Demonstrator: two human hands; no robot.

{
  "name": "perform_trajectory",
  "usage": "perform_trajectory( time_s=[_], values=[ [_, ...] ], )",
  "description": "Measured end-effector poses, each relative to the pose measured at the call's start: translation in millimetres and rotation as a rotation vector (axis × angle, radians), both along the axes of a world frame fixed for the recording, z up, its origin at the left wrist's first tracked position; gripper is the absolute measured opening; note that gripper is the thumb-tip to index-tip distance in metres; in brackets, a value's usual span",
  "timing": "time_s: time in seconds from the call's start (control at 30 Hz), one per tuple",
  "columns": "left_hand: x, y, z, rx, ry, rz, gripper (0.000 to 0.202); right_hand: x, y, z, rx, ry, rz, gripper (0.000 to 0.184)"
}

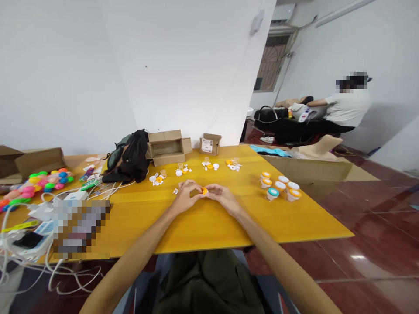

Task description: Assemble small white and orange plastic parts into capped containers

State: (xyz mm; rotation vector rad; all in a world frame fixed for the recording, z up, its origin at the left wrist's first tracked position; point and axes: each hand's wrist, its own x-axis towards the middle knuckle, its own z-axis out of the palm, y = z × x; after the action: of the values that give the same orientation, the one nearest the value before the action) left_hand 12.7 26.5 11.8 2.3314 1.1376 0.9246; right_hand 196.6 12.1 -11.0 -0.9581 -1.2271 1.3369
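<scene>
Over the middle of the wooden table, my left hand (187, 195) and my right hand (221, 195) meet at a small orange and white round part (204, 191). The fingertips of both hands are closed on it, one from each side. A small white piece (176, 191) lies on the table just left of my left hand. Beyond my hands are small piles of parts: white and orange discs (159, 179), a white disc (178, 172), another white disc (215, 166) and orange rings (229, 162). Clear cups stand among them.
Several lidded clear jars (279, 186) stand at the right of the table (262, 222). Cardboard boxes (168, 148) and a black bag (131, 157) line the back. Cables, power strips and colourful balls (49, 181) fill the left. Another person (347, 104) sits at the far right.
</scene>
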Motion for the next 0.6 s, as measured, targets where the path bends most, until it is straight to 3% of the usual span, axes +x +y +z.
perform_trajectory(
  time_s=[0.27,0.6],
  values=[
    [-2.3,4.2,-5.7,0.006,-0.024,-0.001,0.025,0.6,1.2,-1.5,-0.006,-0.025,-0.018,0.042],
    [-3.9,2.5,-4.1,0.047,0.019,-0.015,0.024,0.5,-0.1,-2.3,-0.041,0.021,-0.017,0.043]
  ],
)
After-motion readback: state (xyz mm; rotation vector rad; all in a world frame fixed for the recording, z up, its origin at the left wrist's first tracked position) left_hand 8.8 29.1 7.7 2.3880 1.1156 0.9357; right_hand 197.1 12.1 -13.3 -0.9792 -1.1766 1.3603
